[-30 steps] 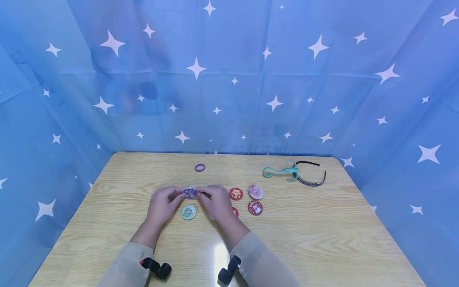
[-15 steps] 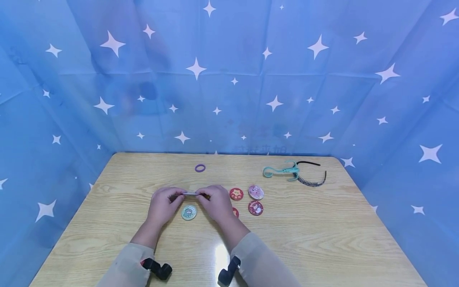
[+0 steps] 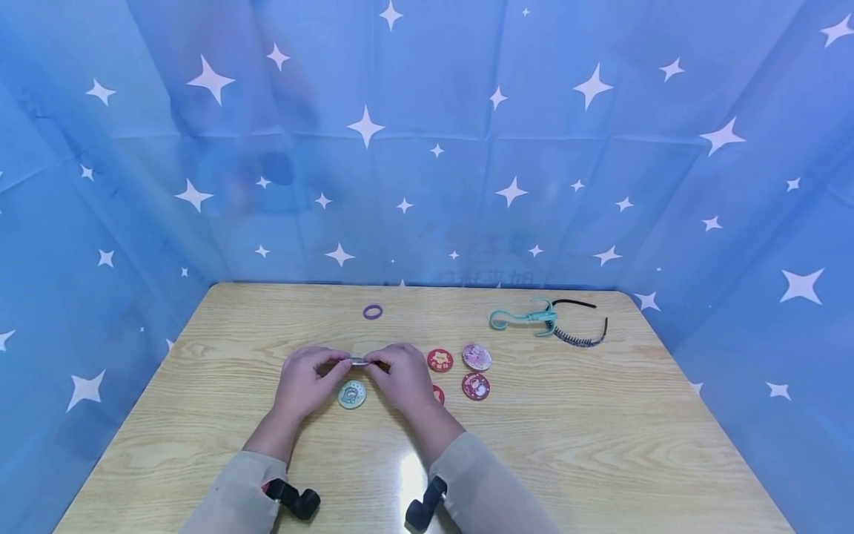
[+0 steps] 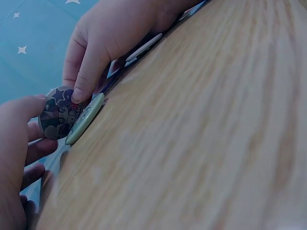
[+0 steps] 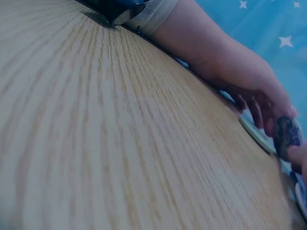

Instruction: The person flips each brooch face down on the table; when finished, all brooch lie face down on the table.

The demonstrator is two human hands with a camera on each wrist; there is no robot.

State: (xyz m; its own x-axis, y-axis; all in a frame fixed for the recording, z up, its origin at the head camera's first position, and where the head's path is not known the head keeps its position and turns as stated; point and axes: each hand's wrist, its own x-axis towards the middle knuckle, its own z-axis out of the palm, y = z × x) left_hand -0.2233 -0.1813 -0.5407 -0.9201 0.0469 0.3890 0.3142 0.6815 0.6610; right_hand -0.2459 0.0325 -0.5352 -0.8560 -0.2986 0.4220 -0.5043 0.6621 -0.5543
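Note:
A round button badge [image 3: 359, 361] with a dark purple star picture is held upright between both hands, seen nearly edge-on in the head view. My left hand [image 3: 303, 382] pinches its left side, and my right hand [image 3: 405, 374] pinches the right side with thumb and fingers. The left wrist view shows the printed face of this badge [image 4: 60, 115], with the right thumb over its edge. Just nearer to me, a mint-green badge [image 3: 351, 394] lies flat on the wooden table [image 3: 567, 430].
Right of my right hand lie a red badge with a yellow star [image 3: 439, 360], a pink badge [image 3: 477, 357] and a red badge with a white figure [image 3: 476, 386]. Another red badge [image 3: 437, 394] is partly hidden. Farther back are a purple ring [image 3: 372, 311], a turquoise curled piece [image 3: 527, 317] and a toothed headband [image 3: 580, 340].
The badge has turned from showing its picture in the head view to nearly edge-on. My left thumb has shifted slightly right along it; the right hand has hardly moved.

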